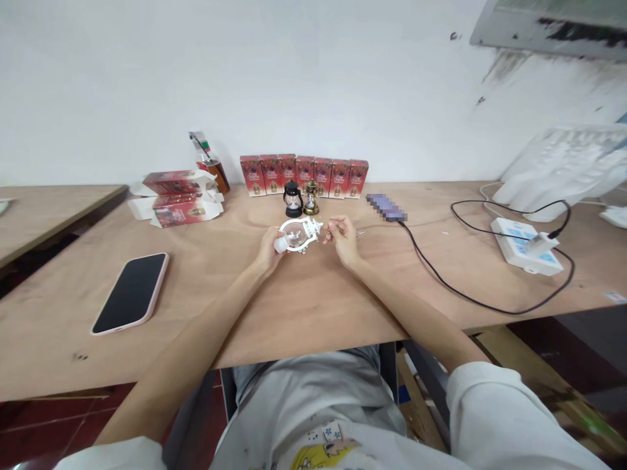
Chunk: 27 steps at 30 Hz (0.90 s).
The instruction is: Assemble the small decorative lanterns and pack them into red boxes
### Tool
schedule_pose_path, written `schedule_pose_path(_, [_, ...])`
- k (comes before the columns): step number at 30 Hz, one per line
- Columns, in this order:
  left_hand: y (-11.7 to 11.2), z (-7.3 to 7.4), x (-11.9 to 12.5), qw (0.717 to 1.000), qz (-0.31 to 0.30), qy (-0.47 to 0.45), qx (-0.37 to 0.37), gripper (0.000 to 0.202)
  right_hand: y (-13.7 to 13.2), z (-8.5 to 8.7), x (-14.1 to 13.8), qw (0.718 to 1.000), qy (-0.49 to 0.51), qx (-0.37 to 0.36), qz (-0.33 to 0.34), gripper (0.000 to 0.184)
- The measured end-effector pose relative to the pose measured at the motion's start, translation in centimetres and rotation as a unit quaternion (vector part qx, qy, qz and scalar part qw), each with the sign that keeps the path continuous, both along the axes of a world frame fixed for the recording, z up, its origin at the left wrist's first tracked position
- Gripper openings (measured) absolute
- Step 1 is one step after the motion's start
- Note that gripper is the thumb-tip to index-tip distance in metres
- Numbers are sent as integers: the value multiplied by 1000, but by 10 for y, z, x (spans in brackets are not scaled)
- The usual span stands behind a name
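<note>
Item in hand: one miniature lantern of white frame and clear, bulb-like body (296, 236), held tilted above the table, base toward the left hand (269, 251), pointed cap toward the right hand (343, 240). Judged light and stiff; the clear body probably slick and the most fragile part, the slim side frame liable to snap. Best hold: the round white base, with only light pressure on the cap. Left fingers: closed around the base. Right fingers: curled, thumb and forefinger drawn close just beside the cap; whether they pinch a small part cannot be told.

Count, largest to smallest:
- Tables: two; one long, pale brown, wood-grained table (304, 307), one similar side table (59, 205) at left.
- White, ribbed, bulky object, material unclear (563, 163): one.
- Red printed cartons with white flaps open (189, 210): two, one behind the other.
- Black-screened phone with pink edge (131, 294): one.
- White, boxy power strip (522, 243): one, with one black cable (431, 266).
- Amber bottle, partly hidden (220, 176): one.
- Upright red printed boxes (304, 175): seven, in a row.
- Blurred, bluish flat slab (386, 207): one, at the cable's end.
- Standing miniature lanterns: two; one black (293, 202), one bronze-coloured (311, 201).
- Thin wire-like bits (361, 232): too small to count.
</note>
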<state>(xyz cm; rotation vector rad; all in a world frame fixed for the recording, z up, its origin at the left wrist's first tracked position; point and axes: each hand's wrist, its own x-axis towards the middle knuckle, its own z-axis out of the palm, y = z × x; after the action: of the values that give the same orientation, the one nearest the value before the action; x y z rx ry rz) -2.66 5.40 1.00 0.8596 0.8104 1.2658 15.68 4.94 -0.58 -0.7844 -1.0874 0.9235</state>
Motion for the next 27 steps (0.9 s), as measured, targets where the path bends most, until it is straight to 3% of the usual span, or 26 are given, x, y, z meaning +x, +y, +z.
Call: schedule_pose_path(27, [-2, 1, 0, 1000, -5, -3, 23, 13, 0, -3, -1, 999, -25, 17, -35, 23])
